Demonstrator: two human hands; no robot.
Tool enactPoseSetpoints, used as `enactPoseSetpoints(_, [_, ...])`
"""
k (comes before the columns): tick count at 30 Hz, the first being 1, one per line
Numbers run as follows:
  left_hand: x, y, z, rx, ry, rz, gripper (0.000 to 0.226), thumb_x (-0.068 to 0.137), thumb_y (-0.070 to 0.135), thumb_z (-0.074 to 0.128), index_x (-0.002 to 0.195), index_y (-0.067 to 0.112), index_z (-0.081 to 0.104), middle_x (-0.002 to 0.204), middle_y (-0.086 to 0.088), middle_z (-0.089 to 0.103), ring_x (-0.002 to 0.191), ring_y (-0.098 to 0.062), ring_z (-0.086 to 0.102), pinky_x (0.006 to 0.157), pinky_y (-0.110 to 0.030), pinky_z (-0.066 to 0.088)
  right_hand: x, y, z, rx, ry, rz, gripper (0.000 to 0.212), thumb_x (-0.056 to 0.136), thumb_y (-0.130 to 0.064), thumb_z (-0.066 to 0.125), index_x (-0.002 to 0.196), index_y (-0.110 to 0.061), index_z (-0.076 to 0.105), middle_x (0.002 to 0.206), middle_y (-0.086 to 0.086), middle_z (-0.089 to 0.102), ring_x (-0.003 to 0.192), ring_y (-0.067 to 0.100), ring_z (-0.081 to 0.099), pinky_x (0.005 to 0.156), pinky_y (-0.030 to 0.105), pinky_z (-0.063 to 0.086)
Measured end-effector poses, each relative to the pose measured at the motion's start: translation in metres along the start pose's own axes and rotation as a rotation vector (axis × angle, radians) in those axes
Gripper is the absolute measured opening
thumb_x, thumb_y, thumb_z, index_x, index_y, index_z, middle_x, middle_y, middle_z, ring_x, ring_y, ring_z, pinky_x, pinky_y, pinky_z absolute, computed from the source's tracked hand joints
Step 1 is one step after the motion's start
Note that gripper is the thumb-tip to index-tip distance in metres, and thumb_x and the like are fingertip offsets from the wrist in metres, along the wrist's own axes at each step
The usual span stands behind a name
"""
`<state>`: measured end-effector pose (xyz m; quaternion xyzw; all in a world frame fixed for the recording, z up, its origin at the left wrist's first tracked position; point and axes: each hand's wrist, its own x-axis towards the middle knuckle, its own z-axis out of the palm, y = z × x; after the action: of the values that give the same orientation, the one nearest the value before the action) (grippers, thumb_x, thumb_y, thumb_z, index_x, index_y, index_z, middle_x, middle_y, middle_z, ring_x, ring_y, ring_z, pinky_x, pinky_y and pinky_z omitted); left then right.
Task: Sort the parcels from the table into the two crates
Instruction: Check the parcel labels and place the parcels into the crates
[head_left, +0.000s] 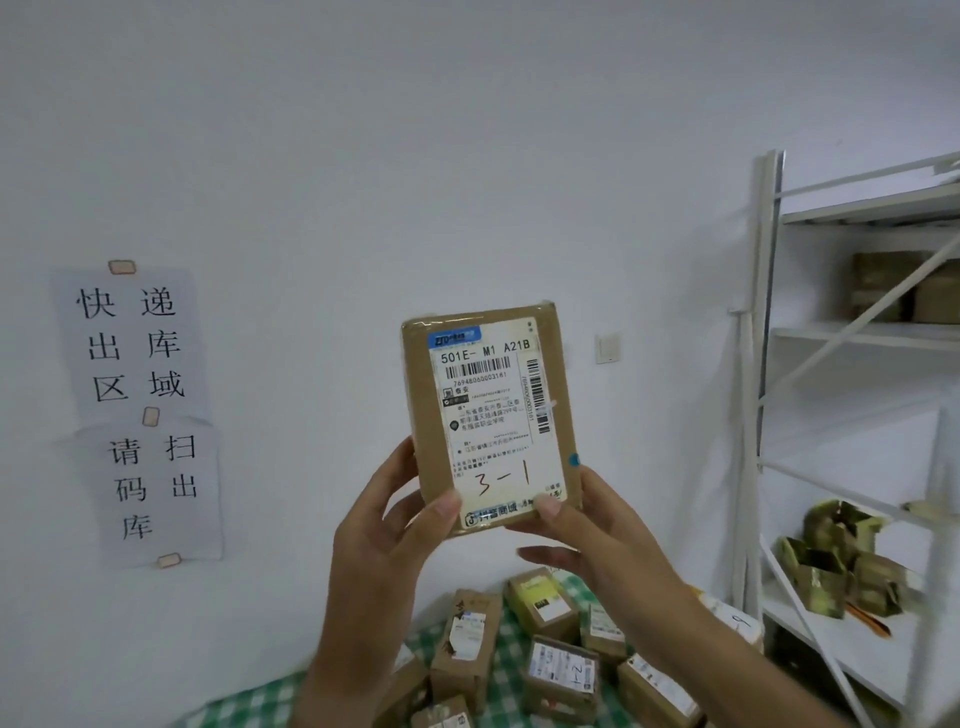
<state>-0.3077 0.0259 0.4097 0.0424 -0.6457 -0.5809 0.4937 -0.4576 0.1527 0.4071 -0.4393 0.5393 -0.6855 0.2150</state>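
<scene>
Evidently light and stiff — taped cardboard parcel (488, 415) raised label-forward, pinched at its lower corners by left hand (400, 525) and right hand (582, 525).
Probably slick where taped — best held by the edges.

A parcel depot: wall signs (136, 343), shelving (852, 332), labelled parcels (561, 670).

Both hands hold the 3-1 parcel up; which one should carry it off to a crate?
Probably the left hand: its grip wraps further round the 3-1 parcel; the right hand pinches one corner. No crate visible.
</scene>
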Motion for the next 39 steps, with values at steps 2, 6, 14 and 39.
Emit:
enactPoseSetpoints(2, [0.001, -0.003, -0.009, -0.003, 0.003, 0.001, 0.073, 0.075, 0.058, 0.081, 0.141, 0.035, 0.061, 0.132, 0.008, 0.071, 0.117, -0.018, 0.071, 0.083, -0.028, 0.062, 0.004, 0.003, 0.008, 0.016, 0.009, 0.01, 0.072, 0.075, -0.057, 0.077, 0.137, -0.031, 0.052, 0.12, -0.009, 0.074, 0.108, 0.02, 0.073, 0.088, 0.038, 0.062])
enactPoseSetpoints(6, [0.002, -0.019, -0.025, -0.004, 0.024, -0.01, 0.071, 0.074, 0.055, 0.077, 0.14, 0.035, 0.06, 0.126, 0.012, 0.074, 0.112, -0.016, 0.073, 0.079, -0.023, 0.062, 0.012, 0.014, 0.018, 0.006, -0.001, 0.018, 0.074, 0.074, -0.06, 0.082, 0.136, -0.034, 0.052, 0.121, -0.01, 0.074, 0.11, 0.019, 0.072, 0.083, 0.031, 0.062])
enactPoseSetpoints(14, [0.01, -0.047, -0.001, -0.059, -0.046, -0.059, 0.071, 0.074, 0.058, 0.073, 0.14, 0.033, 0.061, 0.122, 0.011, 0.076, 0.107, -0.014, 0.075, 0.076, -0.019, 0.061, 0.002, 0.018, -0.012, -0.053, 0.05, 0.015, 0.067, 0.069, -0.069, 0.082, 0.129, -0.049, 0.06, 0.134, -0.006, 0.068, 0.119, 0.021, 0.068, 0.09, 0.033, 0.059])
enactPoseSetpoints(39, [-0.075, -0.047, 0.363, -0.151, -0.414, -0.389, 0.079, 0.069, 0.067, 0.065, 0.137, 0.028, 0.058, 0.107, 0.01, 0.079, 0.098, -0.015, 0.077, 0.073, -0.027, 0.062, -0.205, -0.066, -0.314, -0.071, 0.601, -0.018, 0.081, 0.067, -0.068, 0.082, 0.136, -0.032, 0.061, 0.121, -0.003, 0.074, 0.109, 0.014, 0.071, 0.079, 0.03, 0.061])
